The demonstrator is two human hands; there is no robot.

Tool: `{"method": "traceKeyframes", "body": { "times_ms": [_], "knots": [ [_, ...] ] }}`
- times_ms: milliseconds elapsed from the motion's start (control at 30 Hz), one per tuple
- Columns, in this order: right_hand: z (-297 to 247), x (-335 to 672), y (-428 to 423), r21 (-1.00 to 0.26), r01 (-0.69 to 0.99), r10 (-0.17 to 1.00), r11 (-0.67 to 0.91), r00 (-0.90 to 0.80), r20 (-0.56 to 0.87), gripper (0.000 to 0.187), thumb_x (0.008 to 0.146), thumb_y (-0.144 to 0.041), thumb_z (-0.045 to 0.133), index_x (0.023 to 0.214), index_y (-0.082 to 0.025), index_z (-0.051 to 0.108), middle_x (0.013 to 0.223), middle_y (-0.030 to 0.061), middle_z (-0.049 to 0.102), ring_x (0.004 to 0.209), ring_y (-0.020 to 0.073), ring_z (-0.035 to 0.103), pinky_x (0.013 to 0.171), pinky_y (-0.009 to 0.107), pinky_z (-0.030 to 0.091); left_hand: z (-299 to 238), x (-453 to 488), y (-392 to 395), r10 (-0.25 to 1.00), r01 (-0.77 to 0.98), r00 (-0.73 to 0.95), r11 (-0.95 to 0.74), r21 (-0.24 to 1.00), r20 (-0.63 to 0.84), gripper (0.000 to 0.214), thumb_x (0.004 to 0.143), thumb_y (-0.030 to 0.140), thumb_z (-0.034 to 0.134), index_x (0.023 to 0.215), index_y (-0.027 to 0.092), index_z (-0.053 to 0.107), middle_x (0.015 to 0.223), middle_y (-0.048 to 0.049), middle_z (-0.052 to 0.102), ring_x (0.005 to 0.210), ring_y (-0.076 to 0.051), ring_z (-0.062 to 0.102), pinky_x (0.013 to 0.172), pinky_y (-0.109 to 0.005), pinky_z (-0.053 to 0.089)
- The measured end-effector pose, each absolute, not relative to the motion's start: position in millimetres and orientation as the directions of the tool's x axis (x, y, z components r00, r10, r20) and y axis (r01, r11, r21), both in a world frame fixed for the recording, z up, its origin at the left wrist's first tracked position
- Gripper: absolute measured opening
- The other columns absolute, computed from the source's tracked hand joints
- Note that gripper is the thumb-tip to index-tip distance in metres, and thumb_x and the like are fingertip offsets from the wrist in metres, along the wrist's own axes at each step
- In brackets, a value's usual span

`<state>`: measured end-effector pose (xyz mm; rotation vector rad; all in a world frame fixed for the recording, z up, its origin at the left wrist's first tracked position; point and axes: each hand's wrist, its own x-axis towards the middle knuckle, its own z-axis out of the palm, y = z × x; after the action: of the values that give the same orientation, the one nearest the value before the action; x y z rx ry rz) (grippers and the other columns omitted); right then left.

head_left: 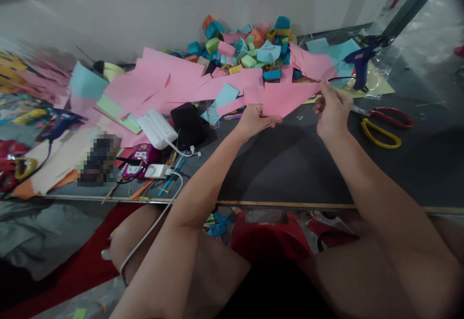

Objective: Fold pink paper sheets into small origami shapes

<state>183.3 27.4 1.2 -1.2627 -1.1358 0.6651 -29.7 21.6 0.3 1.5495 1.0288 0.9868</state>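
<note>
A sheet of pink paper (288,97) is stretched between my two hands, above the dark table. My left hand (255,122) grips its lower left edge, with the thumb laid along the top. At its upper right corner, my right hand (331,106) pinches the paper between thumb and fingers. To the right of that hand lie scissors (381,137) with one red and one yellow handle loop. A blue glue gun (360,67) stands behind them. More pink paper (170,75) is spread beyond my left hand.
Several folded coloured paper pieces (250,48) are heaped by the wall. A white power bank (157,129), a black phone-like object (189,124), a purple device (140,160) and a second glue gun (61,123) lie at left. A white cable (159,224) hangs over the table edge.
</note>
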Motion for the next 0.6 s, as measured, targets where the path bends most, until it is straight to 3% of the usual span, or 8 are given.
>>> {"method": "traceKeyframes", "body": {
  "times_ms": [167,300,400,500,600],
  "knots": [
    [7,185,24,-0.927,0.211,0.819,0.31,0.437,0.373,0.059,0.082,-0.077,0.062,0.057,-0.028,0.041,0.051,-0.0034,0.031,0.051,0.0136,0.029,0.054,0.036,0.027,-2,-32,26,0.93,0.106,0.355,-0.146,0.984,0.1,0.025,0.075,0.037,0.085,0.078,0.017,0.072,0.079,-0.0087,0.077,0.059,-0.011,0.061,0.057,-0.026,0.05],
    [11,189,24,-0.921,0.261,0.754,0.29,0.53,0.388,0.055,0.085,-0.073,0.058,0.058,-0.027,0.043,0.049,-0.0047,0.031,0.049,0.0121,0.031,0.053,0.036,0.025,2,-37,25,0.854,0.108,0.518,-0.121,0.987,0.048,0.027,0.073,0.04,0.087,0.073,0.018,0.07,0.075,-0.0067,0.073,0.059,-0.011,0.059,0.06,-0.028,0.048],
    [7,192,28,-0.923,0.247,0.734,0.294,0.56,0.384,0.05,0.084,-0.067,0.061,0.059,-0.027,0.046,0.048,-0.0056,0.032,0.047,0.0118,0.034,0.053,0.036,0.024,2,-41,26,0.835,0.105,0.55,-0.084,0.991,0.013,0.024,0.073,0.035,0.086,0.079,0.018,0.07,0.077,-0.0064,0.073,0.064,-0.011,0.062,0.064,-0.029,0.047],
    [-1,197,35,-0.935,0.236,0.763,0.263,0.543,0.352,0.044,0.087,-0.061,0.061,0.064,-0.025,0.052,0.049,-0.0052,0.035,0.049,0.0127,0.035,0.055,0.035,0.03,1,-42,27,0.839,0.113,0.543,-0.024,0.993,-0.041,0.026,0.075,0.028,0.082,0.092,0.017,0.066,0.08,-0.0057,0.074,0.069,-0.012,0.065,0.065,-0.027,0.046],
    [-7,204,38,-0.873,0.372,0.738,0.316,0.481,0.473,0.042,0.093,-0.062,0.055,0.084,-0.021,0.061,0.072,0.0048,0.057,0.068,0.0192,0.05,0.066,0.037,0.044,1,-41,25,0.85,0.125,0.519,0.029,0.992,-0.09,0.034,0.078,0.023,0.078,0.104,0.017,0.058,0.084,-0.0052,0.074,0.075,-0.013,0.067,0.068,-0.027,0.045]
  ]
}}
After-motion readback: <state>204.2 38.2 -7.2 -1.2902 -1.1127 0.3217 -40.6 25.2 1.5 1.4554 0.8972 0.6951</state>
